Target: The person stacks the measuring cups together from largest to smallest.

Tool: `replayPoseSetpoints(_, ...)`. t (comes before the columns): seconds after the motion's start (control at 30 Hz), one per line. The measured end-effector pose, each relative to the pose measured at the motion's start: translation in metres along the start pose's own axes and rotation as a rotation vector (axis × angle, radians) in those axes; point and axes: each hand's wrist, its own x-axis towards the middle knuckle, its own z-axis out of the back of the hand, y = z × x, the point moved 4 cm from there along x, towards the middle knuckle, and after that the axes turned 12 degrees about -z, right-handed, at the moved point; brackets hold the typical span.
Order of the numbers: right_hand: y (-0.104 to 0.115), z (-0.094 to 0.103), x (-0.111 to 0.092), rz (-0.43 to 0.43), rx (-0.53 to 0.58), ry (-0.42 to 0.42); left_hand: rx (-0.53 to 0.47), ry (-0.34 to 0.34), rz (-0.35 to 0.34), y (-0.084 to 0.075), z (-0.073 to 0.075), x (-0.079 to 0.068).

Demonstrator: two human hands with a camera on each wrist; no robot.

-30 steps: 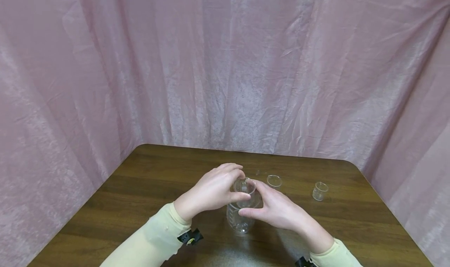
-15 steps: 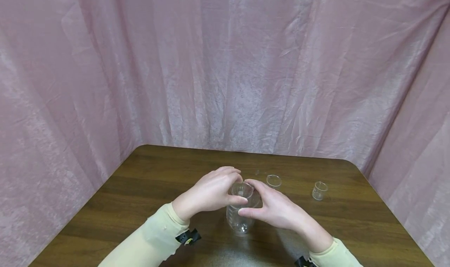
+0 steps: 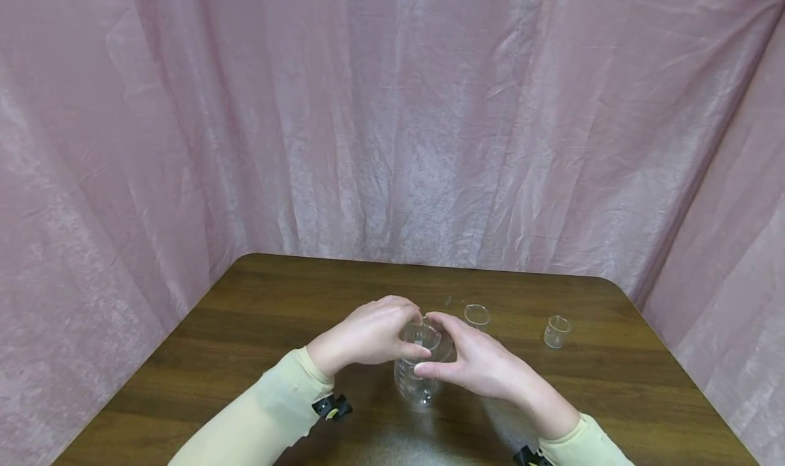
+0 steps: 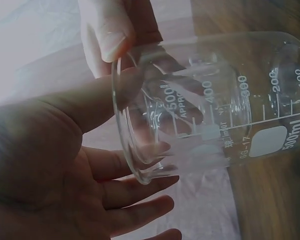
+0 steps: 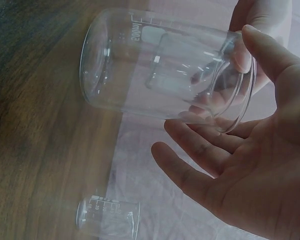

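A large glass beaker (image 3: 409,384), marked 500 ml in the left wrist view, stands upright on the table. Inside its upper part sits a smaller glass beaker (image 5: 175,67), whose base hangs above the large one's bottom. My left hand (image 3: 373,331) reaches over the mouth from the left, pinching the small beaker near its rim between thumb and fingers. From the right, my right hand (image 3: 481,360) grips the large beaker around its rim, thumb in front and fingers behind. Clear glass makes the exact finger contacts hard to see.
Behind my right hand stands another glass beaker (image 3: 477,315), partly hidden. Farther right is a small beaker (image 3: 557,332). A tiny clear glass item (image 3: 448,301) lies farther back, its kind unclear. Pink curtains (image 3: 392,125) hang around the wooden table (image 3: 276,302).
The small beaker has sunk lower into the large one, and my left hand has moved down and slightly left with it. My right hand has stayed almost still.
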Motion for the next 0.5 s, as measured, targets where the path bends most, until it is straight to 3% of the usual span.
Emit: replayPoseSetpoints(0.5,0.0012,0.0009,-0.0001,0.029,0.008,-0.012,0.019,0.05,0.007,-0.0014,-0.0044,0.0101)
